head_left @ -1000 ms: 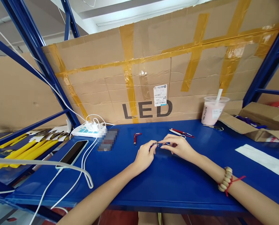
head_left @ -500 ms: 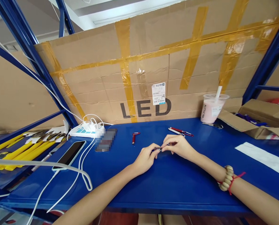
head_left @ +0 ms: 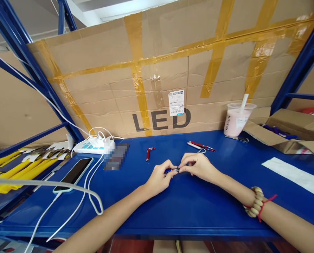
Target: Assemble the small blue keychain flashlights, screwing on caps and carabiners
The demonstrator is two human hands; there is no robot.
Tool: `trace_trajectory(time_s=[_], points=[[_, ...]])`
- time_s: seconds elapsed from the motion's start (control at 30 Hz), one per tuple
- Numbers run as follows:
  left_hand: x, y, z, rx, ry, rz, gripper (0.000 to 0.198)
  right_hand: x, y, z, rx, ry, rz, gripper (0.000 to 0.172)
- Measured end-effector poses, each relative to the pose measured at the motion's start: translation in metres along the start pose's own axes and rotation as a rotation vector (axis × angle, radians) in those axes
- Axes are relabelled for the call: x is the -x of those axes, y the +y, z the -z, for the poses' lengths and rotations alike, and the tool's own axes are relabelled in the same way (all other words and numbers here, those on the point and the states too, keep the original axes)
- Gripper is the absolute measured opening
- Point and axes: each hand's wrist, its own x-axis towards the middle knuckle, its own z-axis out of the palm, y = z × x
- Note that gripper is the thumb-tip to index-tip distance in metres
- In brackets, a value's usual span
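Note:
A small blue and silver pen-like piece (head_left: 170,170) is held above the blue table (head_left: 199,207). My left hand (head_left: 159,178) pinches its blue part between thumb and fingers. At its silver end, the fingertips of my right hand (head_left: 197,167) are closed, and they partly cover that end. Behind my left hand lies a short red piece (head_left: 147,155) with a thin bent part at its top. A red pen (head_left: 200,144) and a white one lie side by side beyond my right hand.
On the left are a phone (head_left: 74,174), white cables, a power strip (head_left: 87,147) and yellow-handled tools (head_left: 32,172). A pink drink cup (head_left: 237,121), an open carton (head_left: 291,140) and a white strip (head_left: 295,177) are on the right. Cardboard (head_left: 106,102) stands behind.
My hands have turned the small piece slightly, and more of its blue part shows beside my left fingers. The whole view has shifted a little.

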Motion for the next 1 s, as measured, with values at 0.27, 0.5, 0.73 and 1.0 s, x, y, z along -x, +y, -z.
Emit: trace_trajectory(time_s=[0.27,0.5,0.73,1.0], points=[[-0.0016,-0.0024,0.0006,0.005,0.037,-0.005,0.008,0.0005,-0.0027,-0.0004,-0.010,0.010,-0.040,0.032],[-0.0013,-0.0042,0.0010,-0.026,0.049,-0.013,0.008,0.0009,-0.0045,-0.0010,-0.065,-0.034,-0.104,0.037],[-0.0025,-0.0019,0.0017,-0.062,0.064,-0.048,0.005,-0.0006,-0.0067,0.0008,-0.087,-0.066,-0.137,0.039],[-0.0029,-0.0010,0.0022,-0.078,0.069,-0.047,0.005,-0.0032,-0.0092,0.0004,-0.126,-0.064,-0.139,0.040]])
